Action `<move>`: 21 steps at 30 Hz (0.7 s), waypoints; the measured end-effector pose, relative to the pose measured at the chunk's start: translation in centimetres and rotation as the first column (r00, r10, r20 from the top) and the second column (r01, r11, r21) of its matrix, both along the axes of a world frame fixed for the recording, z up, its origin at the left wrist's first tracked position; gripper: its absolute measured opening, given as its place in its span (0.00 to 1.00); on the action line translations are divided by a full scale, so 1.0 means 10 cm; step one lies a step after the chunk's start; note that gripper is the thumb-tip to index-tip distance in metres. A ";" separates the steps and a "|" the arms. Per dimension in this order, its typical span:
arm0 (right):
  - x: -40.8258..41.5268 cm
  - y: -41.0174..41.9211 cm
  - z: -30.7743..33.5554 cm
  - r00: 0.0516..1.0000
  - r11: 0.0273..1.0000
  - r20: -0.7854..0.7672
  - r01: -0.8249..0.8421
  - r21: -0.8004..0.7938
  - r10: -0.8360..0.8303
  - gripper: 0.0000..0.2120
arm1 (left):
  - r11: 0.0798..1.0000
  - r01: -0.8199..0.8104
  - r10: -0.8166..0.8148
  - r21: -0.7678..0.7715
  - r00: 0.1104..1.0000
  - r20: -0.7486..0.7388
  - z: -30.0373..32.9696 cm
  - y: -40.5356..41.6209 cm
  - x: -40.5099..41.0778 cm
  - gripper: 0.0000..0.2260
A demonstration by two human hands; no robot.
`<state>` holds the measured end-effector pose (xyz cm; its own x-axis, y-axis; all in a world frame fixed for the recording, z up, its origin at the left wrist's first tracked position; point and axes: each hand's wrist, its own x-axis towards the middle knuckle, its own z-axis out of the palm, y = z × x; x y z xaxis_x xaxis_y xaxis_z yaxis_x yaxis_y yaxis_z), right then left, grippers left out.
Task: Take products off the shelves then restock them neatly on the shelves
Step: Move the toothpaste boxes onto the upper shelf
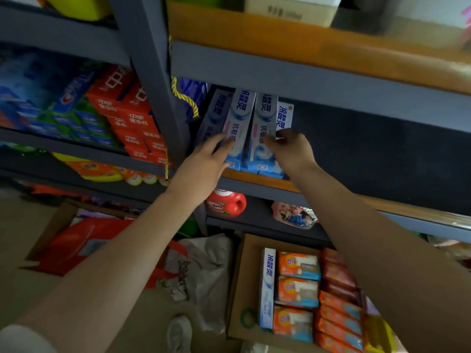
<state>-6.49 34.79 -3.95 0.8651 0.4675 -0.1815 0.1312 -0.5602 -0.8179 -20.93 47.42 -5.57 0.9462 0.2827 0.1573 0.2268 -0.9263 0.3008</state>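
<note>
- Left grip (204,161): fingers straight and relaxed, laid against the left-hand boxes of the toothpaste row (244,131); nothing is curled round.
- Right grip (290,151): fingers curled at the right end of the toothpaste row, fingertips on the last white box (285,115); whether they pinch it or only touch it cannot be told.
- Toothpaste row: four blue-and-white boxes standing on end, leaning slightly, at the left end of the middle shelf (254,179), whose front edge is orange wood.
- Right of the row: the same shelf runs on, dark at the back.
- Left of the row: a grey upright post (153,80) with a yellow cord (183,98) hanging beside it.
- Beyond the post: stacked red cartons (132,118) and blue-green cartons (63,105) in the neighbouring bay.
- Below the row: a red detergent bottle (226,202) and a pink printed packet (293,215) on the next shelf down.
- Further below the row, on the floor: a cardboard box (239,289) holding one more blue-and-white toothpaste carton (267,286), orange packs (298,289) and darker red packs (336,273).
- Below and left of the row: a second carton with a red pouch (76,243), and crumpled white wrapping (209,266).
</note>
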 end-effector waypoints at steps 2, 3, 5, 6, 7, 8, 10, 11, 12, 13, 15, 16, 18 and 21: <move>-0.03 0.07 -0.03 0.999 1.000 0.049 -0.003 -0.026 0.004 0.11 | 0.999 0.021 -0.019 0.035 0.999 -0.043 0.01 0.02 0.06 0.23; -0.03 0.10 -0.05 0.997 0.999 0.072 0.004 -0.035 -0.001 0.11 | 0.998 0.031 -0.029 0.045 0.998 -0.063 0.03 0.03 0.09 0.23; -0.06 0.13 -0.06 0.995 1.000 0.099 0.023 -0.021 -0.021 0.11 | 0.998 0.045 -0.041 0.049 0.996 -0.084 0.08 0.04 0.13 0.23; -0.07 0.13 -0.06 0.994 1.000 0.109 0.027 -0.009 -0.025 0.11 | 0.998 0.043 -0.039 0.052 0.996 -0.080 0.10 0.04 0.14 0.22; -0.08 0.13 -0.06 0.992 1.000 0.122 0.023 0.001 -0.023 0.12 | 0.997 0.038 -0.033 0.061 0.997 -0.076 0.12 0.04 0.15 0.22; -0.10 0.12 -0.06 0.990 1.000 0.138 0.014 0.007 -0.015 0.12 | 0.997 0.035 -0.029 0.073 0.997 -0.076 0.12 0.04 0.16 0.22; -0.12 0.11 -0.05 0.988 1.000 0.154 -0.007 0.022 0.004 0.14 | 0.995 0.035 -0.027 0.089 0.996 -0.085 0.11 0.06 0.17 0.23; -0.13 0.10 -0.05 0.988 0.999 0.151 -0.019 0.032 0.014 0.14 | 0.996 0.034 -0.026 0.086 0.996 -0.087 0.10 0.07 0.17 0.23; -0.14 0.08 -0.05 0.989 0.999 0.147 -0.034 0.039 0.028 0.15 | 0.996 0.033 -0.026 0.079 0.996 -0.089 0.09 0.08 0.18 0.23; -0.16 0.06 -0.06 0.989 0.998 0.143 -0.049 0.045 0.042 0.15 | 0.997 0.031 -0.024 0.072 0.995 -0.093 0.08 0.09 0.19 0.24; -0.20 -0.01 -0.07 0.985 0.995 0.148 -0.094 0.044 0.087 0.14 | 0.997 0.025 -0.018 0.067 0.995 -0.096 0.06 0.11 0.20 0.25; -0.22 -0.05 -0.07 0.978 0.992 0.171 -0.127 0.030 0.120 0.15 | 0.998 0.025 -0.019 0.065 0.996 -0.092 0.05 0.11 0.21 0.25; -0.25 -0.12 -0.09 0.958 0.985 0.231 -0.170 -0.019 0.170 0.16 | 0.998 0.031 -0.027 0.059 0.997 -0.073 0.05 0.12 0.21 0.26; -0.33 -0.21 -0.17 0.933 0.990 0.333 -0.122 -0.066 0.137 0.17 | 0.999 0.036 -0.035 0.039 0.999 -0.028 0.03 0.10 0.19 0.25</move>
<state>-9.76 32.67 -5.62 0.8114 0.5781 0.0864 0.4680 -0.5540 -0.6885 -19.03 48.43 -5.28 0.9596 0.2428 0.1418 0.2010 -0.9449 0.2582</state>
